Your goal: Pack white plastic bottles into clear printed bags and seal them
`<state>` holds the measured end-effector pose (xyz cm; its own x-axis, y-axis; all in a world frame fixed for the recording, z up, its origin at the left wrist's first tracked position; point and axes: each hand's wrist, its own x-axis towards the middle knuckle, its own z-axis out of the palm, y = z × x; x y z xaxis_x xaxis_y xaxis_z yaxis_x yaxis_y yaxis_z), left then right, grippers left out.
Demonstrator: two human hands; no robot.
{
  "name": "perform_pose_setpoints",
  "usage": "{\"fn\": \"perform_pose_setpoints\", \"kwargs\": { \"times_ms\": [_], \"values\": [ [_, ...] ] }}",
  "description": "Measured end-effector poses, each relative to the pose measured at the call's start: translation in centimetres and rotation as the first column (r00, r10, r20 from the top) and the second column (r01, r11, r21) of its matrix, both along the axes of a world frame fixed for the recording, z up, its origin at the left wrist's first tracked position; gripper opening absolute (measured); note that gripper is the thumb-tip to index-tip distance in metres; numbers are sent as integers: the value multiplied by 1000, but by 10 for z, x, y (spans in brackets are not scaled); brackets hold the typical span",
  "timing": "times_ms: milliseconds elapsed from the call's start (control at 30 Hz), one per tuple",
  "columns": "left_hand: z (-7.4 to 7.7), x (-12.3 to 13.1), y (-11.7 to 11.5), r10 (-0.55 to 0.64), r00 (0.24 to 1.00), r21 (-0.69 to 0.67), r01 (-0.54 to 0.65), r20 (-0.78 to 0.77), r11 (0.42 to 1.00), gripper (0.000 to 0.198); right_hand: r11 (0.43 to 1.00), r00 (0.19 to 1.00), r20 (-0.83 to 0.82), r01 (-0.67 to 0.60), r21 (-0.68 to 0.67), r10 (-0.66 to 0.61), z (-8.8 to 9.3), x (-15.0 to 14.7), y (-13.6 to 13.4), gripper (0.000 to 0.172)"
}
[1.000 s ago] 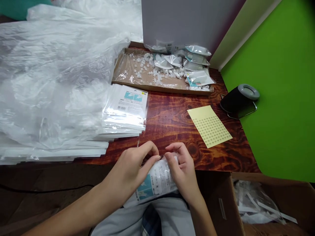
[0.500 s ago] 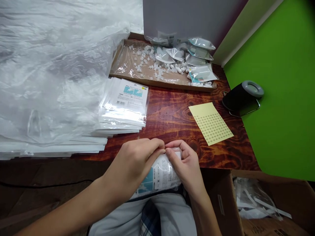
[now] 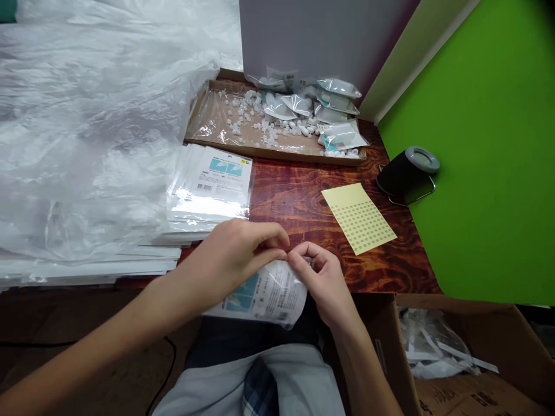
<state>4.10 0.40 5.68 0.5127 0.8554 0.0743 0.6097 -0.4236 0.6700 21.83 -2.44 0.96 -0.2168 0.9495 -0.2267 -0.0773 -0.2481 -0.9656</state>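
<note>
Your left hand (image 3: 238, 251) is covering the upper left part of the printed packet (image 3: 277, 294), and your right hand (image 3: 323, 283) is hiding its top right corner. The packet's small print is blurring beyond reading. Both your forearms are running out of view, and the left one is interrupting the black cable (image 3: 39, 345). The marks on the yellow sheet (image 3: 359, 219) are showing too small to tell. The picture's edges are cutting off the plastic sheeting (image 3: 99, 115), the green panel (image 3: 485, 173) and the cardboard box (image 3: 498, 329).
</note>
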Motion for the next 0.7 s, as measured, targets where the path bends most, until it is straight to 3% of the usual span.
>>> {"fn": "perform_pose_setpoints", "kwargs": {
  "times_ms": [100, 167, 200, 267, 300, 333, 367, 400, 433, 500, 567, 633, 700],
  "values": [
    [13, 3, 17, -66, 987, 142, 87, -145, 986, 8, 994, 995, -32, -95, -56, 93, 3, 6, 4, 25],
    [19, 3, 21, 0, 986, 378, 63, -165, 924, 15, 998, 995, -98, -8, -60, 2, 3, 6, 4, 24],
    [20, 2, 20, 86, 992, 509, -25, -97, 861, 19, 996, 986, -147, 75, -53, -82, 2, 4, 4, 24],
    [16, -1, 13, 302, 926, 629, -376, 226, 681, 29, 971, 938, -253, 234, -47, -238, 3, 0, 1, 26],
    [10, -3, 8, 423, 795, 538, -605, 434, 587, 32, 957, 909, -304, 286, -48, -286, 3, -2, 0, 27],
    [2, -5, 2, 497, 612, 338, -774, 616, 535, 34, 948, 884, -349, 315, -49, -311, 4, -5, -1, 29],
    [-7, -5, -3, 525, 463, 116, -818, 714, 564, 38, 944, 866, -384, 326, -51, -319, 6, -7, -1, 30],
    [-16, -4, -9, 565, 397, -91, -756, 723, 648, 42, 944, 856, -408, 325, -53, -317, 7, -8, -2, 31],
    [-25, -2, -15, 621, 402, -294, -625, 673, 723, 48, 947, 853, -422, 317, -51, -308, 8, -10, -2, 31],
    [-38, 6, -25, 707, 368, -577, -410, 604, 707, 61, 951, 855, -428, 306, -42, -293, 9, -10, -3, 31],
    [-45, 15, -33, 741, 299, -655, -345, 602, 672, 62, 958, 863, -426, 285, -35, -272, 7, -9, -4, 31],
    [-48, 21, -37, 756, 235, -659, -378, 611, 650, 60, 967, 876, -416, 254, -34, -245, 4, -9, -6, 29],
    [-48, 23, -39, 765, 232, -641, -432, 601, 635, 57, 974, 890, -400, 226, -27, -218, 2, -10, -8, 29]
  ]
}}
